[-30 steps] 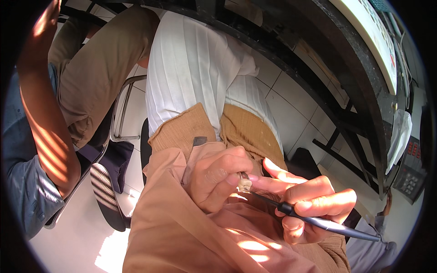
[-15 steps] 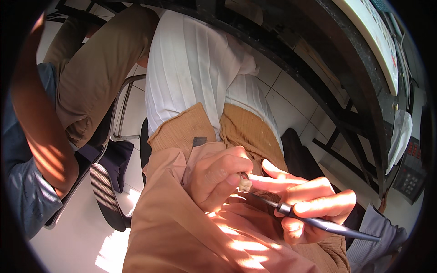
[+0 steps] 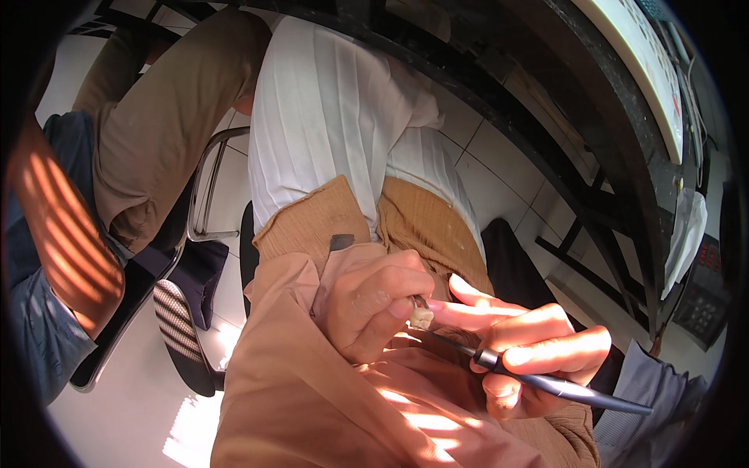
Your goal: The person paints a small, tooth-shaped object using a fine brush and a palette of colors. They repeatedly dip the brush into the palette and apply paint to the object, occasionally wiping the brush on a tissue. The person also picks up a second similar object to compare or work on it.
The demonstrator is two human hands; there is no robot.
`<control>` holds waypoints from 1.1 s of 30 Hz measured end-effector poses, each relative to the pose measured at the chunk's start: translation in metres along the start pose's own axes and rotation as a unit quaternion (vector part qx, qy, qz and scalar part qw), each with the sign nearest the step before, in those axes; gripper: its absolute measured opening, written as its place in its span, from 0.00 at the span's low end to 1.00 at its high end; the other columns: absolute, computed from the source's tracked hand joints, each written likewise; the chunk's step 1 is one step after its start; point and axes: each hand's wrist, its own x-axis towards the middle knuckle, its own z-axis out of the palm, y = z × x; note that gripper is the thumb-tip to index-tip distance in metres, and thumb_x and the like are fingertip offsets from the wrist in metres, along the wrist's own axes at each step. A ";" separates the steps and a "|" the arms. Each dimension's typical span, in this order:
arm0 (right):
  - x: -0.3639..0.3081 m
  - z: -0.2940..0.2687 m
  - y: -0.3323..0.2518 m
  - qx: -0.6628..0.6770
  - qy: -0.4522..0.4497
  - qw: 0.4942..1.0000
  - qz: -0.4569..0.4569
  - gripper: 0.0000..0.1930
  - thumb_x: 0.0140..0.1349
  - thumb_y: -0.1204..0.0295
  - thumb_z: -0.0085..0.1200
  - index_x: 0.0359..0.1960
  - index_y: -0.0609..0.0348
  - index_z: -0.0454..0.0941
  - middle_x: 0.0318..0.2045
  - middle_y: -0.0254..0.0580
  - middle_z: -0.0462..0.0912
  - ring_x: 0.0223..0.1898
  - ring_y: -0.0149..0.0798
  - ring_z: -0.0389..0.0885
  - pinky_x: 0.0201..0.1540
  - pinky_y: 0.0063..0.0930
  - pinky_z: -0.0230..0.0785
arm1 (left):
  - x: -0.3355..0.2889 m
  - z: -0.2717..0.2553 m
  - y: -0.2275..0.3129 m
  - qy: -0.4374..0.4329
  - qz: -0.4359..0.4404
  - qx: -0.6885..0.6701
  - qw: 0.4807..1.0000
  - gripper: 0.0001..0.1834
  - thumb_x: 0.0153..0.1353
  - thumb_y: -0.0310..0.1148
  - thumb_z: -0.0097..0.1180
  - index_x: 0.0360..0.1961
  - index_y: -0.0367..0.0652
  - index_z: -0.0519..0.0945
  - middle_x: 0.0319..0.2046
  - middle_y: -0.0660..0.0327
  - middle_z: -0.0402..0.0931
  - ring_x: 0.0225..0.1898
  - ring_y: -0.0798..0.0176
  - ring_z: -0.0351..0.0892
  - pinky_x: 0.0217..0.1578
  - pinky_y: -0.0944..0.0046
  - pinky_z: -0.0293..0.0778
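Note:
Pinched in my left hand (image 3: pixel 370 304) is a small cream tooth model (image 3: pixel 422 318), its ridged chewing face turned outward. A dark bit shows above it between the fingers, too small to make out. My right hand (image 3: pixel 538 339) is closed around a slim carving tool (image 3: pixel 562 384) with a dark blue tapered handle. Its thin metal shaft points left, and the tip reaches just below the tooth model; I cannot tell whether it touches. One outstretched right finger comes close to the tooth model. Both hands are above my lap, over a peach-coloured garment (image 3: pixel 312 374).
To the left, another person's striped-lit arm (image 3: pixel 70 234) and khaki trouser leg (image 3: pixel 172 132) are beside a metal-framed chair (image 3: pixel 211 187). A dark table edge (image 3: pixel 616 101) curves along the upper right, with a white board (image 3: pixel 636 62) on it. A dark keypad device (image 3: pixel 700 304) is far right.
The tooth model has turned slightly in my left fingers, showing its ridged face more. The other person's arm at the left has shifted. My right hand and the tool stay nearly still.

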 end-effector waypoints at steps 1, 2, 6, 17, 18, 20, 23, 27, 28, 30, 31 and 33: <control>0.000 0.000 0.000 0.001 0.000 1.000 -0.001 0.14 0.55 0.79 0.54 0.37 0.65 0.60 0.22 0.49 0.69 0.37 0.66 0.77 0.50 0.66 0.59 | 0.000 0.000 0.000 0.002 0.001 -0.001 1.000 0.10 0.62 0.29 0.40 0.36 0.33 0.70 0.22 0.56 0.67 0.18 0.65 0.62 0.20 0.66 0.58; 0.001 0.000 0.000 0.002 0.000 1.000 -0.001 0.14 0.55 0.79 0.54 0.37 0.65 0.60 0.22 0.49 0.69 0.37 0.66 0.77 0.50 0.66 0.59 | 0.000 0.001 0.000 0.012 0.005 -0.001 1.000 0.10 0.62 0.29 0.40 0.36 0.33 0.70 0.21 0.57 0.67 0.18 0.65 0.62 0.20 0.66 0.58; 0.000 0.001 0.002 0.006 0.002 1.000 0.000 0.14 0.55 0.78 0.54 0.37 0.65 0.60 0.23 0.49 0.69 0.37 0.66 0.77 0.50 0.66 0.60 | -0.002 0.001 -0.001 0.015 -0.001 0.000 1.000 0.10 0.62 0.29 0.40 0.37 0.33 0.70 0.21 0.57 0.65 0.18 0.65 0.61 0.19 0.67 0.57; 0.000 0.000 0.002 0.009 0.004 1.000 -0.004 0.15 0.55 0.78 0.54 0.37 0.65 0.59 0.25 0.49 0.69 0.36 0.65 0.78 0.49 0.66 0.61 | -0.005 -0.003 -0.006 0.001 -0.002 -0.010 1.000 0.10 0.61 0.29 0.40 0.37 0.33 0.70 0.21 0.58 0.65 0.18 0.66 0.60 0.20 0.67 0.57; 0.001 0.000 0.001 0.009 0.005 1.000 -0.003 0.15 0.55 0.78 0.54 0.37 0.65 0.59 0.25 0.49 0.69 0.36 0.65 0.78 0.49 0.66 0.61 | -0.004 -0.004 -0.005 -0.004 -0.001 -0.001 1.000 0.10 0.61 0.29 0.40 0.37 0.32 0.70 0.21 0.58 0.65 0.18 0.65 0.61 0.20 0.67 0.57; 0.001 -0.001 0.001 0.010 0.010 1.000 -0.006 0.15 0.55 0.78 0.54 0.36 0.64 0.59 0.26 0.49 0.69 0.36 0.64 0.78 0.49 0.66 0.61 | -0.003 -0.006 -0.003 -0.011 0.000 0.018 1.000 0.09 0.61 0.28 0.41 0.36 0.32 0.70 0.21 0.57 0.65 0.18 0.65 0.61 0.20 0.67 0.58; -0.001 0.005 0.002 0.013 0.048 0.999 -0.018 0.15 0.55 0.78 0.54 0.36 0.64 0.58 0.26 0.49 0.68 0.33 0.61 0.79 0.48 0.63 0.64 | 0.001 -0.004 0.000 -0.002 0.004 0.039 0.999 0.08 0.60 0.27 0.42 0.36 0.32 0.70 0.21 0.57 0.66 0.18 0.64 0.62 0.20 0.67 0.58; -0.003 0.004 0.004 0.002 0.066 0.997 -0.032 0.15 0.55 0.78 0.53 0.36 0.63 0.57 0.26 0.49 0.68 0.31 0.57 0.79 0.46 0.59 0.66 | 0.003 0.005 0.005 0.049 0.003 0.053 0.997 0.07 0.59 0.25 0.43 0.36 0.32 0.71 0.20 0.56 0.67 0.18 0.63 0.63 0.20 0.66 0.59; -0.002 0.003 0.004 0.002 0.061 0.998 -0.033 0.15 0.55 0.78 0.53 0.36 0.63 0.57 0.26 0.49 0.68 0.31 0.56 0.78 0.45 0.58 0.66 | 0.003 0.005 0.005 0.055 0.001 0.056 0.997 0.07 0.59 0.25 0.44 0.36 0.32 0.71 0.20 0.56 0.67 0.18 0.63 0.63 0.20 0.66 0.59; -0.001 0.002 0.003 -0.002 0.056 0.998 -0.035 0.15 0.55 0.78 0.53 0.36 0.64 0.57 0.25 0.49 0.68 0.30 0.55 0.78 0.44 0.57 0.66 | 0.003 0.004 0.005 0.052 -0.002 0.059 0.997 0.07 0.59 0.25 0.44 0.36 0.32 0.71 0.20 0.57 0.67 0.18 0.63 0.63 0.20 0.66 0.59; 0.000 0.002 0.003 -0.003 0.053 0.998 -0.035 0.15 0.55 0.78 0.53 0.36 0.64 0.58 0.25 0.49 0.68 0.29 0.54 0.78 0.44 0.56 0.67 | 0.004 0.003 0.006 0.049 -0.002 0.059 0.997 0.07 0.59 0.25 0.44 0.36 0.32 0.71 0.20 0.57 0.67 0.17 0.63 0.63 0.20 0.66 0.59; 0.000 0.002 0.003 -0.006 0.051 0.998 -0.037 0.15 0.55 0.78 0.53 0.36 0.64 0.58 0.25 0.49 0.68 0.29 0.52 0.77 0.43 0.54 0.67 | 0.005 0.003 0.006 0.045 0.000 0.064 0.997 0.08 0.60 0.26 0.44 0.36 0.32 0.71 0.20 0.57 0.67 0.17 0.63 0.63 0.19 0.66 0.59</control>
